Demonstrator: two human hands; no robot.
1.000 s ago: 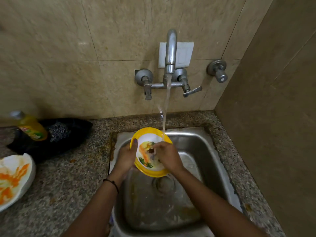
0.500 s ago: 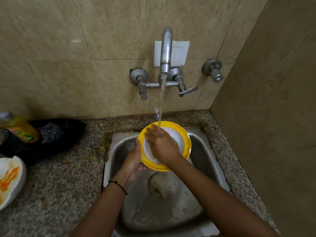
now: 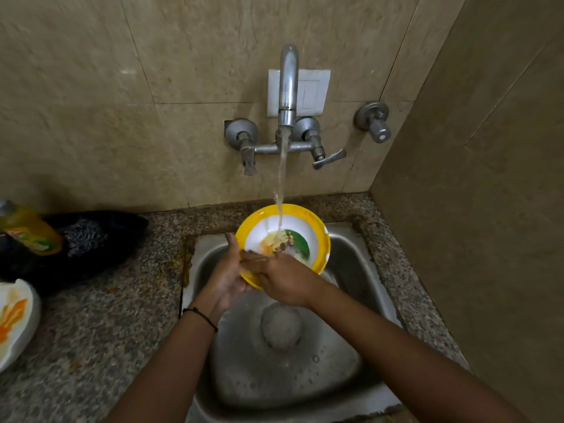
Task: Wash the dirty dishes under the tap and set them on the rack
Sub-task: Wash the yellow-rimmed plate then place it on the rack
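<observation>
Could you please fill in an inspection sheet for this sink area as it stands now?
Surface: stone counter, stained beside the steel sink.
Job's things: yellow-rimmed plate tilted under water running from the tap, food residue on it; second dirty plate at the counter's left edge; rack not in view.
Clutter: yellow bottle against a dark bundle.
Grips: left hand holds the plate's rim; right hand lies flat-fingered across its face.
Cables: nothing seen.
Surroundings: tiled wall, white wall plate, spare valve.
</observation>
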